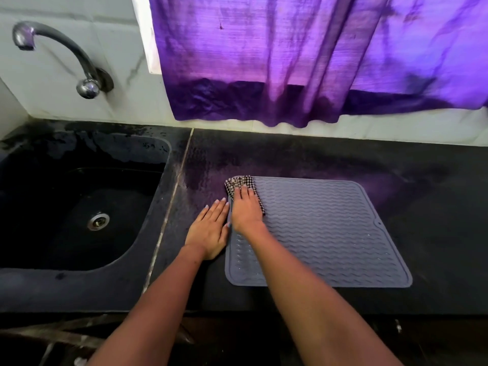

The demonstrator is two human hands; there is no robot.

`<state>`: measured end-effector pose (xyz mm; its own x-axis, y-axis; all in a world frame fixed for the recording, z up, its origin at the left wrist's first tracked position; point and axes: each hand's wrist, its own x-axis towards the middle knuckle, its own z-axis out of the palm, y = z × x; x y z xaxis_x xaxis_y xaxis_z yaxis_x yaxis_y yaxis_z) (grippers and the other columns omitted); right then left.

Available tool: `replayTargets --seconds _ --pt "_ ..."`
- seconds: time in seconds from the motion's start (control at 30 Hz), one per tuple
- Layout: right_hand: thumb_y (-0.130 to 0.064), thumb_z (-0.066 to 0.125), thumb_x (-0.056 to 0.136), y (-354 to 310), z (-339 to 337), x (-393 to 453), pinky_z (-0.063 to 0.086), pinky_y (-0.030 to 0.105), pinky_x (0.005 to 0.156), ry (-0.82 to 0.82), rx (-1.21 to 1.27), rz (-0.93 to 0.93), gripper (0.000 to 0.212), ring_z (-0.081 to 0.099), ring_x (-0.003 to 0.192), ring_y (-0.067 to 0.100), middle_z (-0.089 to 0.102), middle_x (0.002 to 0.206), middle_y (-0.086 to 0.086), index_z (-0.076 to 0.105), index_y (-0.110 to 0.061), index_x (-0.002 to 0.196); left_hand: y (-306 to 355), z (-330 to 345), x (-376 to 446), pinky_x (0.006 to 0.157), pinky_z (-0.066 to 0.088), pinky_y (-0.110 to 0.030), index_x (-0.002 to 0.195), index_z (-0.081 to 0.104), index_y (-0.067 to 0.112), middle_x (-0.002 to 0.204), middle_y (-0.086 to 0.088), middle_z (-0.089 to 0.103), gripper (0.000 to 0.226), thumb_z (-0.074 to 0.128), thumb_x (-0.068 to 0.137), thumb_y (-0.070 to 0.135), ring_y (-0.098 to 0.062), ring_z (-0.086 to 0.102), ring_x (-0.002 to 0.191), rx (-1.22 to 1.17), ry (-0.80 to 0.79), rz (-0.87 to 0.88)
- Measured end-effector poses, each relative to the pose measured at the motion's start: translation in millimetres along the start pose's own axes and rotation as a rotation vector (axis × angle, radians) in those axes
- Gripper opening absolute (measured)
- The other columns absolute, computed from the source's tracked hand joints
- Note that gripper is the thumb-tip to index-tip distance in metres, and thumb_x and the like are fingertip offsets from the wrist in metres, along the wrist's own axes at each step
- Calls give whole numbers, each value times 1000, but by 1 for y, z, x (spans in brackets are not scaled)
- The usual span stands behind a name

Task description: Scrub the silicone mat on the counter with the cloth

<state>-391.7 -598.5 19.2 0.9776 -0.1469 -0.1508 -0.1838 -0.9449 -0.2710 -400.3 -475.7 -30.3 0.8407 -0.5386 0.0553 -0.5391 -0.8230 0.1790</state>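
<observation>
A grey silicone mat [330, 228] with wavy ridges lies flat on the black counter [435, 233]. A black-and-white checked cloth [239, 184] sits on the mat's far left corner. My right hand [245, 210] lies flat on top of the cloth and presses it onto the mat, fingers pointing away from me. My left hand [211, 228] rests palm down on the counter just left of the mat's left edge, fingers spread and touching the rim, holding nothing.
A dark sink [66, 207] with a metal drain [98, 221] lies to the left, under a chrome tap [52, 48]. A purple curtain [303, 62] hangs over the back wall. The counter's front edge runs close below the mat.
</observation>
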Motion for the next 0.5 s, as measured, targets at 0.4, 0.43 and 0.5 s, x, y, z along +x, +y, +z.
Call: replayTargets --seconds 0.4,0.43,0.5 --pt "6 52 84 19 0 4 26 27 111 187 287 12 62 37 134 25 41 145 11 38 -12 141 2 2 0 116 -8 -28 148 3 13 157 1 0 81 -11 78 49 -11 -3 145 12 -2 7" --pt "6 48 85 20 -2 7 31 28 107 204 388 70 56 43 130 26 48 140 11 43 -13 138 2 1 0 116 -8 -28 148 2 13 157 1 -1 81 -12 78 50 -10 -3 145 17 -7 7" --pt "1 44 90 19 -16 17 40 31 99 193 678 254 45 52 119 29 59 128 12 54 -14 130 1 1 0 116 -8 -27 148 1 13 157 1 -1 81 -13 78 50 -10 -4 145 16 -11 7"
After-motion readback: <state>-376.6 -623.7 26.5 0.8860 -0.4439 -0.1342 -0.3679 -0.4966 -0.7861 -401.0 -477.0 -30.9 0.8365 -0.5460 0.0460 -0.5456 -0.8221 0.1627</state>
